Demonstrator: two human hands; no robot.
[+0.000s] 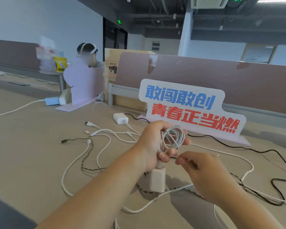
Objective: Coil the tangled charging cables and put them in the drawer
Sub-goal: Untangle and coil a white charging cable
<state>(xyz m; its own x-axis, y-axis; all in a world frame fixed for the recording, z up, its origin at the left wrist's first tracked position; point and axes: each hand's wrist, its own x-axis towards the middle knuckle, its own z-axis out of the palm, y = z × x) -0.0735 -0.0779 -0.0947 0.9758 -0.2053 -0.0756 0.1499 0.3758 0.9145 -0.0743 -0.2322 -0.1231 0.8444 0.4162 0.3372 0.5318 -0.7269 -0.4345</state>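
Surface: beige desk [31, 154] in an open office, backed by a partition and a lettered sign [188, 106].
Risk, uncoiling: the loops are likely to spring apart if the left grip slackens while the end is being secured.
Risk, weight: the hanging charger block [157, 180] may drag turns out of the bundle.
Risk, snagging: the loose white cable [104, 149], braided cable [86, 156] and black cable [271, 154] lie tangled beneath the hands and could catch.
Coil position: coiled white cable [172, 138] sits in the left palm, above the desk, with the block below the hand.
Left hand [151, 146]: fingers curled round the coil.
Right hand [203, 172]: pinches the cable's free end, just beside the left fingers.
Drawer: not in view.
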